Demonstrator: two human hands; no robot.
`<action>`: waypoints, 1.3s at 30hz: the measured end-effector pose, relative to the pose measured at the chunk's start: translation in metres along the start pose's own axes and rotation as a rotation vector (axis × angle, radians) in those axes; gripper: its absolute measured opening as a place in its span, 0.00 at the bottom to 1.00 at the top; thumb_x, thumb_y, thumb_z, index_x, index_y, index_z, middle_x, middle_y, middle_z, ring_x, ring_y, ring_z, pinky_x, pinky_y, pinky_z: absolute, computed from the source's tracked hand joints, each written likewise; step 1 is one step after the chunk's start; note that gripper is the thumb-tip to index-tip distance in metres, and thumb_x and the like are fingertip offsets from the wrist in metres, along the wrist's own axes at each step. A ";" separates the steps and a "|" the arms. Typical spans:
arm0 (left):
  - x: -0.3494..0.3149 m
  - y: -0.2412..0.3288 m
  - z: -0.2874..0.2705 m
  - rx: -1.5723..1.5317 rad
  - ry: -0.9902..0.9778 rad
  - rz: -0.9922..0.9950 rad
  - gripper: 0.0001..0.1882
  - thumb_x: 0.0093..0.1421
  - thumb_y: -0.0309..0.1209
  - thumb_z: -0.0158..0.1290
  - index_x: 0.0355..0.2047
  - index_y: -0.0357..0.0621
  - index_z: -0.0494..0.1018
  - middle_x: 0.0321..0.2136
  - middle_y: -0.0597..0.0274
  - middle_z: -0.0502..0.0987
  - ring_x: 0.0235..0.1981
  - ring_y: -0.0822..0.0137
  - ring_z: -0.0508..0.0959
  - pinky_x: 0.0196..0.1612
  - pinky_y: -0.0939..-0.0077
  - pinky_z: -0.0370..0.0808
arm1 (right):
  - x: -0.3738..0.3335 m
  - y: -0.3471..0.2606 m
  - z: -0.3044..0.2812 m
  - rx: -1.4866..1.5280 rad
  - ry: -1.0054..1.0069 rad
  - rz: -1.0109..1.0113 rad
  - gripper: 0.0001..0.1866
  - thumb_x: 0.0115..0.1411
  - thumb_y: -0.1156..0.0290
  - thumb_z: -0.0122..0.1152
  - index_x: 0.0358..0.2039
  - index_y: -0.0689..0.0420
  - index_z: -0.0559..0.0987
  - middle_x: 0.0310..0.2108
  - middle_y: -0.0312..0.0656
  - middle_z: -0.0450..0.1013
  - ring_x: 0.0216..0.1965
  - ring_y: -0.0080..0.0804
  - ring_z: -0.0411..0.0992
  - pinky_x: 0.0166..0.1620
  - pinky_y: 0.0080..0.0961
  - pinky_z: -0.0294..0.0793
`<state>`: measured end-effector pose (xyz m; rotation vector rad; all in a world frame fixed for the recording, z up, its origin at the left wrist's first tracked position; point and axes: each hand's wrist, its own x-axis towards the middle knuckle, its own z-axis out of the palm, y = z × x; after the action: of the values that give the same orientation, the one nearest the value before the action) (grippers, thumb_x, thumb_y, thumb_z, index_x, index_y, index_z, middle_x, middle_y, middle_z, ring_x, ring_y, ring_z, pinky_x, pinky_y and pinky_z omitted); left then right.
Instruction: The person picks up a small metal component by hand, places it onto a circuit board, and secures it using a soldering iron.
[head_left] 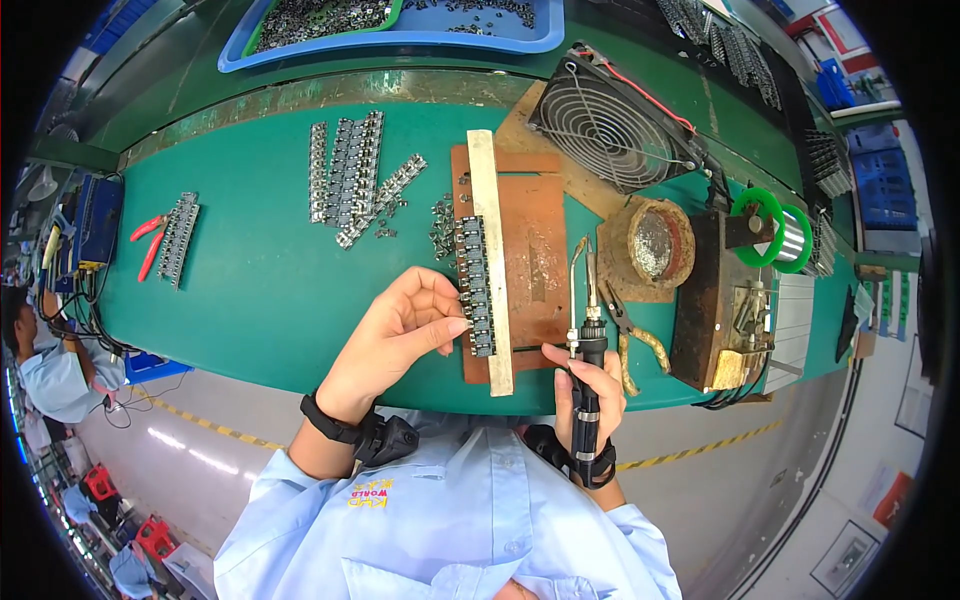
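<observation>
My left hand (405, 325) has its fingers curled, thumb tip against the left edge of a row of small black electronic components (475, 290). Anything pinched there is too small to make out. That row stands along a pale wooden bar (490, 250), which lies across a reddish-brown board (535, 260). To the right of the board, my right hand (598, 388) is wrapped round a black soldering iron (592, 350) with a thin solder feed tube (574, 290) alongside. The iron's tip points away from me, apart from the components. Small loose metal parts (443, 228) lie left of the row.
Finished-looking component strips (355, 165) and red-handled pliers (150, 243) lie left. At right are other pliers (645, 345), a round solder pot (655, 250), a fan (615, 120), a metal box (715, 310) and a solder wire spool (785, 235). A blue tray (400, 40) stands behind.
</observation>
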<state>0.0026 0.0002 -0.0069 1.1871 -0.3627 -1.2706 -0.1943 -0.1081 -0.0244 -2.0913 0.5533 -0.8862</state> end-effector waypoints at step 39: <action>0.006 0.009 -0.005 -0.036 -0.070 -0.104 0.10 0.53 0.23 0.53 0.33 0.42 0.63 0.25 0.69 0.69 0.26 0.77 0.69 0.31 0.85 0.67 | -0.004 -0.025 -0.032 0.117 -0.125 -0.098 0.20 0.45 0.65 0.65 0.39 0.58 0.73 0.21 0.37 0.72 0.22 0.32 0.66 0.36 0.32 0.61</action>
<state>0.0131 -0.0043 -0.0043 1.1453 -0.3312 -1.4059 -0.2186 -0.1065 0.0085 -2.0645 0.3281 -0.8166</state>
